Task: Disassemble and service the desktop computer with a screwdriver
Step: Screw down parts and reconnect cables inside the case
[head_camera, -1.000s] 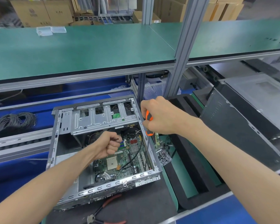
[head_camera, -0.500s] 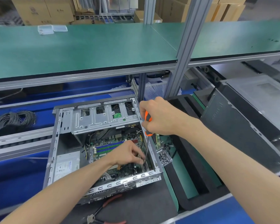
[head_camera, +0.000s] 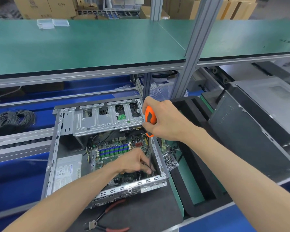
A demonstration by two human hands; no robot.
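**Screwdriver lowered into the open case, a screw at the board's edge**

The desktop computer (head_camera: pixel 105 148) lay on its side with the cover off, just under both hands. The right hand (head_camera: pixel 164 121) gripped the orange handle of the screwdriver (head_camera: pixel 150 120), its fingers curled tight round it, and the thin shaft went straight down from those fingers into the case, close to the metal side wall. The tip itself was hidden; I could not tell if it sat on a screw.

The left hand (head_camera: pixel 134 162) rested low inside the case on the motherboard (head_camera: pixel 114 153). Its fingertips (head_camera: pixel 149 170) were drawn together right beside the lower end of the shaft, as if they pinched or steadied something small there. What they held, if anything, was too blurred to say.

To my judgement the step in hand was the loosening of 1 screw near the edge of the board, the left fingers guiding the tip. The next move would call for a firm seat of the tip in the screw head and a straight, upright turn, with the left fingers ready to catch the screw.

A little right of the left fingertips, outside the case wall, lay a small bag of screws (head_camera: pixel 170 162). Below the left forearm, on the dark mat, lay red-handled pliers (head_camera: pixel 105 220).
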